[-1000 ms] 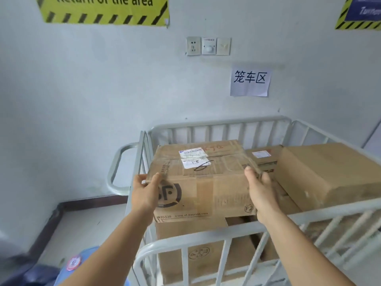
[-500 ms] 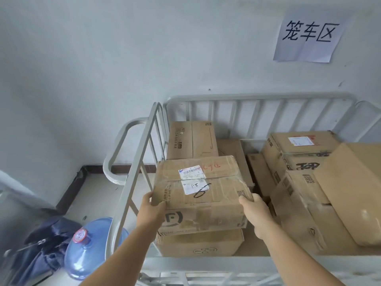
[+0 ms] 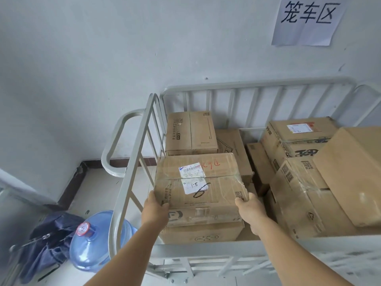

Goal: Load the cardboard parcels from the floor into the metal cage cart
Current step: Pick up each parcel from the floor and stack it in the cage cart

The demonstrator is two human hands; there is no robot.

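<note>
A taped cardboard parcel (image 3: 214,182) with a white label and a handwritten "6" sits inside the grey metal cage cart (image 3: 253,84), on top of another carton (image 3: 202,234) at the cart's front left. My left hand (image 3: 155,209) grips its near left corner, thumb on top. My right hand (image 3: 250,211) holds its near right corner. Several more cardboard parcels fill the cart: one (image 3: 190,132) behind at the back left, others (image 3: 296,135) stacked at the right.
A blue water jug (image 3: 97,242) and a dark bag (image 3: 49,240) lie on the floor left of the cart. The cart's curved push handle (image 3: 115,141) sticks out to the left. A white wall with a paper sign (image 3: 307,19) stands close behind.
The parcel has come down from above the cart's front rail into the cart and now sits on the lower carton. Both hands went down with it, and the view tilted downward.
</note>
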